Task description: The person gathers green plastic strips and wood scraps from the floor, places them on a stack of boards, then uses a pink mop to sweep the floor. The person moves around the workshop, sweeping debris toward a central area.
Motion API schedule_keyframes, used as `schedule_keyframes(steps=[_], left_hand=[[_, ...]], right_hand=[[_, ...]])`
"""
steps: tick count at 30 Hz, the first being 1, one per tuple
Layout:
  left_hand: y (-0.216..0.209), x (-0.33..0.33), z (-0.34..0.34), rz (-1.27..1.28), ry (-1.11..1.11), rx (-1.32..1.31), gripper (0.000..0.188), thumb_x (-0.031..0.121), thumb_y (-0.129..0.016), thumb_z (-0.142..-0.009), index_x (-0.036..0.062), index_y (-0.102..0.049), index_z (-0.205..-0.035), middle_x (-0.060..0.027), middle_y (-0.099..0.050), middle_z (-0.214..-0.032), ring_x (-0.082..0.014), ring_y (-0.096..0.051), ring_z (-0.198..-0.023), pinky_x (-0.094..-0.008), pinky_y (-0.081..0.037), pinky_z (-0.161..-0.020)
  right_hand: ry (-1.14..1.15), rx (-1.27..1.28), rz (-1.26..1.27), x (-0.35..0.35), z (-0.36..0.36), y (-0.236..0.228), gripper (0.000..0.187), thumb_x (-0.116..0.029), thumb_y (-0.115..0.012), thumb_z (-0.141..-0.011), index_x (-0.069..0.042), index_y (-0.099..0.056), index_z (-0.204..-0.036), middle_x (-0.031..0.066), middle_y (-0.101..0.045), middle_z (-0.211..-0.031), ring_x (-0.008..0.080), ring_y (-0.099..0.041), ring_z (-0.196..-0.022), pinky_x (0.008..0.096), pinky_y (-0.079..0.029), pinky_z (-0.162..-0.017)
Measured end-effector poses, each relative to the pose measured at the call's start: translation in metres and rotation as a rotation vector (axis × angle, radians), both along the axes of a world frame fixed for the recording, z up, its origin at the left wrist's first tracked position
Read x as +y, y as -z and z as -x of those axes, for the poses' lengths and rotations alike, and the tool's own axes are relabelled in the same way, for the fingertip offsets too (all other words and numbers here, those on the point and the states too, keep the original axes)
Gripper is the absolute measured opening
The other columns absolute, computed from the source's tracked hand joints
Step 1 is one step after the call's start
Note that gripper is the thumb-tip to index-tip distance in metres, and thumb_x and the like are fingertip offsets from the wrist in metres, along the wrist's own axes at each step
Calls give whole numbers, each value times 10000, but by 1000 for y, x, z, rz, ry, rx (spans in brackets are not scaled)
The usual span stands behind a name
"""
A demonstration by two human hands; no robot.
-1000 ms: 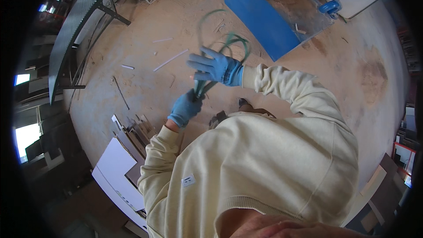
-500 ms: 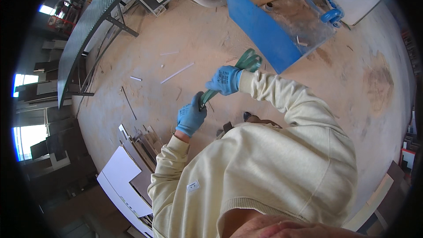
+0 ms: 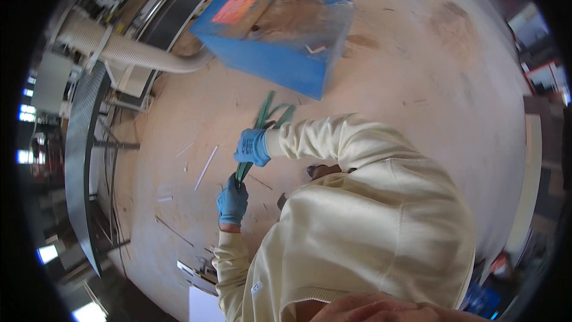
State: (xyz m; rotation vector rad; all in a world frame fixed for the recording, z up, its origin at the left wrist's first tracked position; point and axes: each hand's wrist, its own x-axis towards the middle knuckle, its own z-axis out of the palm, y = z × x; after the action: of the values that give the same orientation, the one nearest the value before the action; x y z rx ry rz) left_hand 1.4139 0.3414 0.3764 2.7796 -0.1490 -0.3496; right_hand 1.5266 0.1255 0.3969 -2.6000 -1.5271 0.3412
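A loose bundle of flat green strap [image 3: 242, 173] hangs in the air above the dusty floor [image 3: 405, 77], held between two blue-gloved hands, out ahead and to the left of the person's body. The left hand [image 3: 232, 201] has its fingers wrapped round the near end, pinching the layers together at the top of the fist. The right hand [image 3: 252, 147] grips farther along, its fingers apparently curled shut on the strap, though their tips are hidden from this side. Two grips in line probably keep the springy lengths gathered and straight between the fists, while the slack loops, slightly blurred, fan out freely beyond the right hand. Those loops point toward the near edge of a blue box-shaped machine [image 3: 262, 62], with bare floor between, so they look free of its corner. To the left, a roller conveyor [image 3: 83, 143] stands well apart, and a white strip [image 3: 205, 168] lies on the floor nearer the hands. A white panel [image 3: 202, 307] beside the left sleeve [image 3: 231, 265] seems to limit room on the near left; the widest open floor lies to the right.
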Motion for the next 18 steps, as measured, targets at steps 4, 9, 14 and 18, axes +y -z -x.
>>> schedule_keyframes(steps=[4,9,14,18], left_hand=[[0,-4,-12,460,-161,349,270,178,-594,-942,126,-640,-1203,-66,-616,-657,-216,-603,-541,-373,-471,-495],[-13,-1,-27,811,-387,615,242,116,-580,-933,89,-669,-1156,49,-430,-593,-63,-399,-452,-246,-360,-411],[-39,12,-17,927,-347,732,299,89,-571,-935,41,-657,-1217,52,-411,-593,-63,-384,-445,-243,-354,-411],[-59,14,-15,1022,-241,816,311,98,-579,-938,15,-654,-1228,48,-414,-585,-67,-386,-445,-241,-356,-413]], right_hand=[[42,-329,46,-10,13,1,486,-288,-668,-782,-124,-596,-1235,75,-668,-1129,257,-638,-1082,485,-429,-1003],[159,-868,-267,-25,35,-9,589,-342,-687,-783,-148,-549,-1322,145,-535,-1425,333,-487,-1353,579,-316,-1160],[432,-529,-611,-36,78,-18,652,-284,-751,-703,-133,-556,-1306,169,-487,-1462,362,-461,-1367,601,-303,-1157],[1267,-276,-1132,-31,85,-6,744,-315,-777,-770,-10,-478,-1379,268,-390,-1500,437,-400,-1384,506,-363,-1125]])
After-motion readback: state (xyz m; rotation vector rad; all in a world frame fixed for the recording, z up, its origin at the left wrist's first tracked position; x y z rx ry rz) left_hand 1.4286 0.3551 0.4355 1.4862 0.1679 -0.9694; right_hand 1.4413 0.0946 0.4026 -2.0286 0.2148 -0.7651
